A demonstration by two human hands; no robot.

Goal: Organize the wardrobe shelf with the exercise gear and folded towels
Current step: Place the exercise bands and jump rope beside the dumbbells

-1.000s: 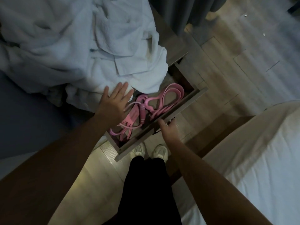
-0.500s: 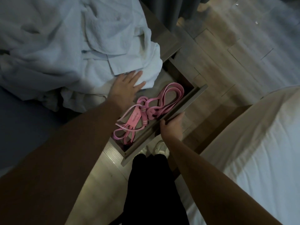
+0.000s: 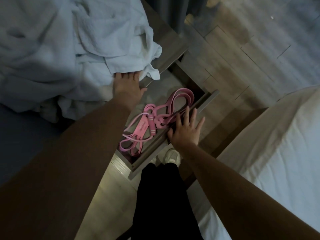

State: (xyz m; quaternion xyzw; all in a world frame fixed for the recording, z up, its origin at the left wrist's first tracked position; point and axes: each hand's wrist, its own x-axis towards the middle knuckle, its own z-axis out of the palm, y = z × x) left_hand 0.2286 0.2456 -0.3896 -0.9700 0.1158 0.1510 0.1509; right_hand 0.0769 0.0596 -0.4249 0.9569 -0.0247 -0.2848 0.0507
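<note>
The dim room has a plank floor (image 3: 242,54), a white-sheeted bed (image 3: 277,153) at right, perhaps a grey curtain (image 3: 169,13) beyond.

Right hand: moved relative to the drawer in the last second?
Yes. From gripping the drawer front from outside, the right hand now lies open across its rim, fingers spread inward toward the pink bands.

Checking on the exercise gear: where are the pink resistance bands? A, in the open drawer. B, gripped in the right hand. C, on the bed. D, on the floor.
A: the pink resistance bands lie inside the open drawer; the right hand is flat over its front edge.
</note>
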